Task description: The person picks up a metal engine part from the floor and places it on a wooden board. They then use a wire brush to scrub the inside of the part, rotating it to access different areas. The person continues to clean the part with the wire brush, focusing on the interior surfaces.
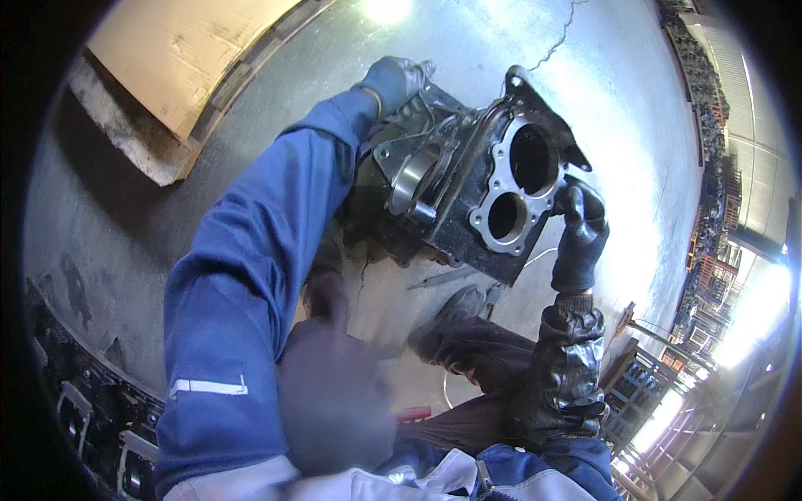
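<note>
A heavy black cast-metal housing [468, 219] with bright machined faces is tilted up in front of me. Its right side shows a large and a smaller round bore in a bolt-holed silver flange [535, 199]. My left hand [394, 85], in a dark grey-blue glove, is closed on the housing's far left end. At the right edge, beside the flange, my right hand [580, 238] in a black glove has its fingers curled round the casting. A blurred dark shape [334, 392] hangs close to the camera and hides part of the view; I cannot make out what it is.
A cardboard-covered wooden pallet [180, 63] lies at upper left. Rows of black metal parts [92, 409] line the lower left. My dark shoe [459, 302] is just below the housing, near a thin tool on the floor. Blue crates [639, 388] and racks stand at right.
</note>
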`<state>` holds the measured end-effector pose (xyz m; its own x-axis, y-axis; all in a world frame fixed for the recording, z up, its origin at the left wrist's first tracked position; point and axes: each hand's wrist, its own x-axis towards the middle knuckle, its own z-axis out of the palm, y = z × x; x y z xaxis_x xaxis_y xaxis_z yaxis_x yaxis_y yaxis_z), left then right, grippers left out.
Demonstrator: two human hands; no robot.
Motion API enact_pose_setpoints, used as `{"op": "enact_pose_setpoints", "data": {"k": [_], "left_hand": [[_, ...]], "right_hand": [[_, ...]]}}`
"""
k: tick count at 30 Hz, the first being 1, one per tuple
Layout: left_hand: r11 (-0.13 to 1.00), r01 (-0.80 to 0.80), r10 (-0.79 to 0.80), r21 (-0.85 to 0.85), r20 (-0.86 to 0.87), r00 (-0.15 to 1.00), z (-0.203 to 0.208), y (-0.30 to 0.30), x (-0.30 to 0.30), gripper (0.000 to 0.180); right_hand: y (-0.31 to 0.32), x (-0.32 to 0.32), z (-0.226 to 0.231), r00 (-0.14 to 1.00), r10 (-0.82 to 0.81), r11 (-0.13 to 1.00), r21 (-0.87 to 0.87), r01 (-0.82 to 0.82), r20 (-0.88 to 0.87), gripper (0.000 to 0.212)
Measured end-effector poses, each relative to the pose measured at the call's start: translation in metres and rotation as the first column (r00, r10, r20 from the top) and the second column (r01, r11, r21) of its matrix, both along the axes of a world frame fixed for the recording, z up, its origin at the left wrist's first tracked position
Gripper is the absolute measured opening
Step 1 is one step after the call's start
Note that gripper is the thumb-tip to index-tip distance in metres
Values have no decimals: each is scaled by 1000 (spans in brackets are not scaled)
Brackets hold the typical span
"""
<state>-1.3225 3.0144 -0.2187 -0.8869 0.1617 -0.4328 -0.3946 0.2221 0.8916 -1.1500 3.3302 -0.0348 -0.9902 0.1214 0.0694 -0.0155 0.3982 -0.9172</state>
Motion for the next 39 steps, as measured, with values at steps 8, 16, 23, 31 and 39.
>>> {"op": "enact_pose_setpoints", "data": {"k": [8,16,23,31,39], "left_hand": [[1000,-17,28,26,-526,850,-9,-26,136,35],[944,-107,50,-311,-188,981,22,-19,133,35],[926,38,133,375,-420,898,44,-26,187,49],[872,96,66,480,-309,949,103,-7,208,39],[978,186,-182,-90,-801,570,77,6,180,48]], "right_hand": [[-7,0,2,999,35,999,-12,-35,-32,28],[2,-3,-1,999,33,999,24,-33,-6,30],[13,4,19,981,183,876,463,-137,-57,38],[2,59,28,994,102,886,459,-70,-46,44],[-47,98,-12,991,61,997,-55,-55,122,66]]}}
